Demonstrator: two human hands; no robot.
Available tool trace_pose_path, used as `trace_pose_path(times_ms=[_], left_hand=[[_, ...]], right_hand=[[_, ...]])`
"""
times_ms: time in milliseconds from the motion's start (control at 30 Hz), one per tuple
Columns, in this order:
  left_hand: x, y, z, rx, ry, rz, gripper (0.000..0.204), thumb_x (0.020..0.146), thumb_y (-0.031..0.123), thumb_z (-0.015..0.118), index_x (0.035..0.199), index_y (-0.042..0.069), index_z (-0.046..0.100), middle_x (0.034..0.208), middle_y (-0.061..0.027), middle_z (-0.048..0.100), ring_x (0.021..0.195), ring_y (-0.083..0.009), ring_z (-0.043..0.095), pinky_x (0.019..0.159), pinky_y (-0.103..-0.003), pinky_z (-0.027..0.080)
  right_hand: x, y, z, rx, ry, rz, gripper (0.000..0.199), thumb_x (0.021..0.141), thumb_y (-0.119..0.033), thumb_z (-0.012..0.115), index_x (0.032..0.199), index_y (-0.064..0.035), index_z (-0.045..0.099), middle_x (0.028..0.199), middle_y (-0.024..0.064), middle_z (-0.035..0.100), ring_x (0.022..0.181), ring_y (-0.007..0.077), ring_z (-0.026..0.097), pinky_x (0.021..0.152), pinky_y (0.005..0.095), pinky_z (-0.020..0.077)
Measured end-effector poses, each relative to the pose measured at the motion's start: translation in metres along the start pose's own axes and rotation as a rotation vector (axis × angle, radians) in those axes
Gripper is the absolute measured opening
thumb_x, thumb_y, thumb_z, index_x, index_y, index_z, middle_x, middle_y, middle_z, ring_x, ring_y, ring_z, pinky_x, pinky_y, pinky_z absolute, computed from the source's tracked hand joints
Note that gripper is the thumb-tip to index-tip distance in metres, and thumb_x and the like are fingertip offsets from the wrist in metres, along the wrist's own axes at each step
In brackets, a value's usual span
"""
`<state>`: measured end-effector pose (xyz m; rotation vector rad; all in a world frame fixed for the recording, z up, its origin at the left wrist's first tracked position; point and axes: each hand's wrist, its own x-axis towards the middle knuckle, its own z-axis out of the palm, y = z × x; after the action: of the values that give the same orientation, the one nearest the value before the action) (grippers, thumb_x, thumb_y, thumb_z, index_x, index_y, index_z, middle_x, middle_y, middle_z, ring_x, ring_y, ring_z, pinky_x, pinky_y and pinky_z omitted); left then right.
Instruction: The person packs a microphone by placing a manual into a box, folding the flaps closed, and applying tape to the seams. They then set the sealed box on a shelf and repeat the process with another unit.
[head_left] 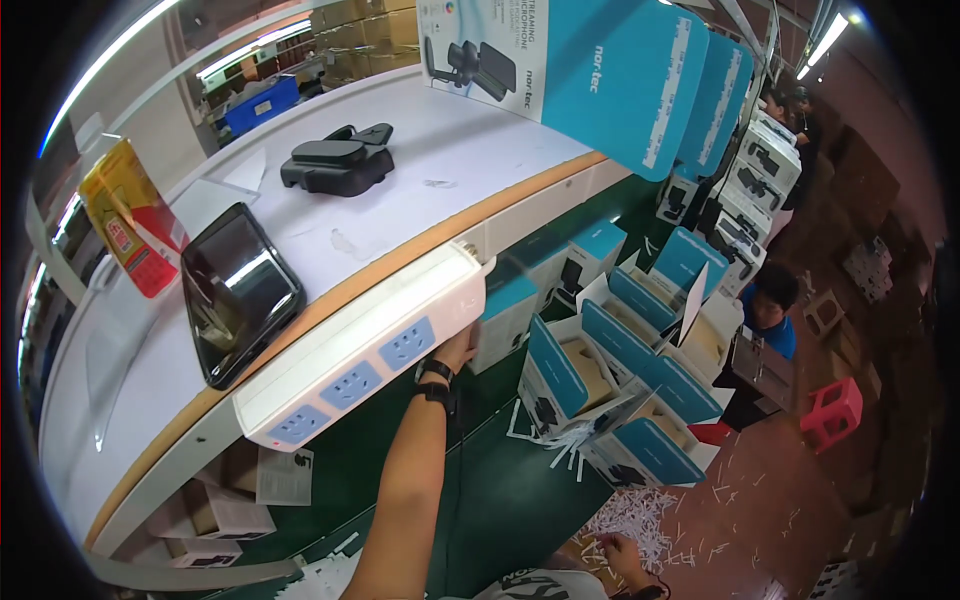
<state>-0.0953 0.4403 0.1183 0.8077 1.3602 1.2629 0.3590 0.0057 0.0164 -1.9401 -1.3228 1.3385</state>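
My left hand [456, 352], with dark bands at the wrist, reaches in under the table edge beside the power strip. It is closed at the near left side of a white and teal box [505, 325]; its fingertips are partly hidden. Low in the view, my right hand [621, 556] has its fingers curled in above a heap of white paper strips [632, 515]. Whatever it may hold is too small to make out. Right of my left hand stand several open teal and white boxes [625, 345] with brown cardboard inside.
A white power strip [370, 350] runs along the table edge. On the white tabletop [400, 215] lie a black tablet-like device [238, 292], a black folded stand [340, 160] and a yellow-red packet [132, 215]. Beyond the boxes are another person [770, 305] and a red stool [832, 412].
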Motion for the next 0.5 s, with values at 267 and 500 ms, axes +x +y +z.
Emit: trace_pose_path(times_ms=[267,500], left_hand=[[-0.136,0.043,-0.104,1.257,0.181,0.501,0.077,0.087,0.045,0.076,0.149,0.006,0.052,0.142,-0.0266,0.059,0.134,-0.0452,0.054,0.112,-0.051,0.044],[-0.35,0.033,-0.372,1.843,0.628,-0.282,0.041,0.086,0.026,0.07,0.123,0.007,0.068,0.118,-0.0175,0.069,0.11,-0.0356,0.068,0.086,-0.049,0.057]], right_hand=[[-0.003,0.011,0.025,-0.024,-0.154,-0.031,0.021,0.102,-0.012,0.059,0.11,0.0023,0.072,0.084,0.0073,0.074,0.067,0.012,0.062,0.063,0.03,0.0502],[-0.043,-0.051,0.061,0.037,-0.37,-0.137,0.017,0.102,-0.012,0.062,0.11,-0.0003,0.072,0.091,0.0094,0.076,0.082,0.0163,0.071,0.073,0.0303,0.0551]])
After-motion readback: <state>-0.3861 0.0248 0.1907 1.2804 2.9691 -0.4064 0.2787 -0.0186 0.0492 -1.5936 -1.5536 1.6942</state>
